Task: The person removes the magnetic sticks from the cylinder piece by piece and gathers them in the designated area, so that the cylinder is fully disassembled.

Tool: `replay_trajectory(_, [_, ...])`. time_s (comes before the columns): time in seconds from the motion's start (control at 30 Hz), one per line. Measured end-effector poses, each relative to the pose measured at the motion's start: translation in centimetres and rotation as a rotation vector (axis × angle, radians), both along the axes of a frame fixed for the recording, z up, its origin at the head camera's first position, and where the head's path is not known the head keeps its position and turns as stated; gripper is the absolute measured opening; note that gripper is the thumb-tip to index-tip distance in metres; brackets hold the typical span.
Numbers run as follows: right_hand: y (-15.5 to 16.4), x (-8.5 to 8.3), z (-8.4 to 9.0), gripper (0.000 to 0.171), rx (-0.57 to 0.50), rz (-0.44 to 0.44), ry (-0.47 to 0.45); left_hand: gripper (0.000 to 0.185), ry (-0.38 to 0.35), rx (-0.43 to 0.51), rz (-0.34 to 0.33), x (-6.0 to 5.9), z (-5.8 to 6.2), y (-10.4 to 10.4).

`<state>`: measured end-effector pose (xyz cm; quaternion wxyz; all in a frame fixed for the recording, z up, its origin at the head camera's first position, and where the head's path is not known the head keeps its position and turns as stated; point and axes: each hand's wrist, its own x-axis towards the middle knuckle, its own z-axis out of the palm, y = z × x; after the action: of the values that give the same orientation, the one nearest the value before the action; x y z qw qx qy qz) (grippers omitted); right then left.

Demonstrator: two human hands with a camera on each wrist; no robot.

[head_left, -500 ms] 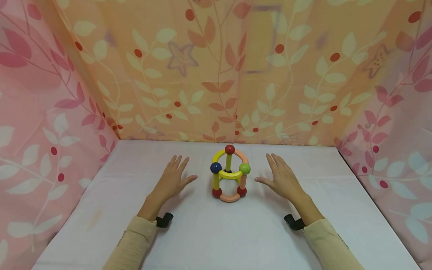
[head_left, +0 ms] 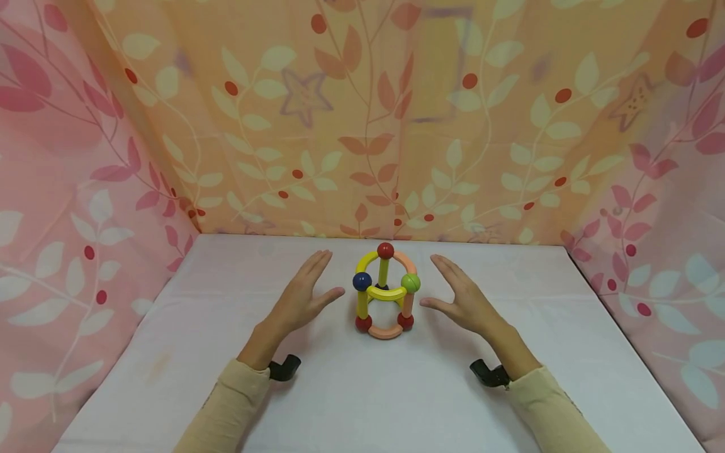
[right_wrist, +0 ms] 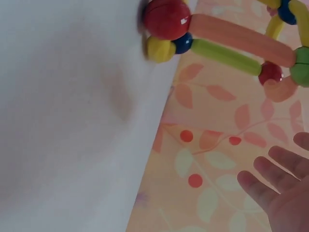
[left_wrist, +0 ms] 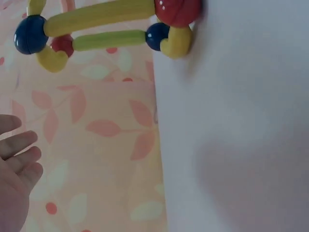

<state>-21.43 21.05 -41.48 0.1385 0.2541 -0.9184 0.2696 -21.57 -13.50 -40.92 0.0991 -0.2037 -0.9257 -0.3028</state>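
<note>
A small frame of coloured balls and rods (head_left: pixel 387 294) stands upright on the white table. Three balls sit at its top: red (head_left: pixel 386 250) at the back, dark blue (head_left: pixel 362 281) and green (head_left: pixel 411 283) in front. Curved yellow and salmon pieces join them, and straight rods form the uprights. My left hand (head_left: pixel 303 299) hovers to its left, fingers extended and thumb pointing at it, with a gap between. On the other side my right hand (head_left: pixel 467 299) mirrors this, its thumb tip close to the green ball's side. Both wrist views show the frame beyond relaxed, empty fingers.
The white table (head_left: pixel 374 402) is backed by an orange leaf-patterned curtain (head_left: pixel 255 126). Pink patterned curtains flank it on the left (head_left: pixel 51 207) and right (head_left: pixel 668 207). A black wrist mount is strapped at each cuff.
Both hands have moved inward toward the ball-and-rod frame, the left one more, also shifting slightly farther forward. The fingers are closer together now. The frame itself has not moved.
</note>
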Motion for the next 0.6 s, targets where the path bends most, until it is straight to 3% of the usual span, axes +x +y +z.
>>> replay_trajectory(0.2, [-0.8,0.2,0.6,0.086,-0.135,0.095,-0.019,0.078,0.123,0.061,-0.099,0.3,1.0,1.6])
replay_trajectory(0.6, [-2.1,-0.1,0.5,0.066,-0.339,0.236,-0.067,0.066,0.239,0.084,-0.308,-0.4,1.4,4.9])
